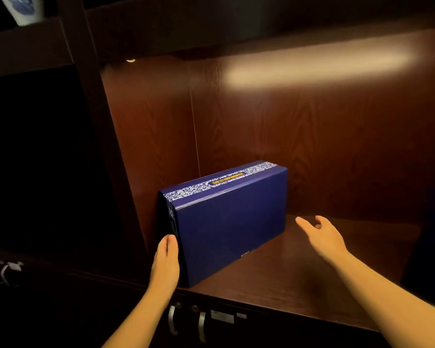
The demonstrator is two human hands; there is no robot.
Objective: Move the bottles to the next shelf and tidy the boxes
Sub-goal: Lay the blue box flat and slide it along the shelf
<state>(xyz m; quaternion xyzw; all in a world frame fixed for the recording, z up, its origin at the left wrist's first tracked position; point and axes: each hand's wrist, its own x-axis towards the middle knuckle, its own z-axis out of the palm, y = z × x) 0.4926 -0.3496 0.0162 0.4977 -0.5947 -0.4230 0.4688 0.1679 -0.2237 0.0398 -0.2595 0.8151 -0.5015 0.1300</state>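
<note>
Blue box [226,222] stands upright on the shelf [299,267], in its left part by the side wall, angled toward the front edge. I see my left hand [165,264] flat against its near end; my right hand [323,234] is spread, clear of it.

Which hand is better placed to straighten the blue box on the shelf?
Left. The left hand already rests against the blue box's near end, while the right hand is open in the air, apart from the box.
</note>
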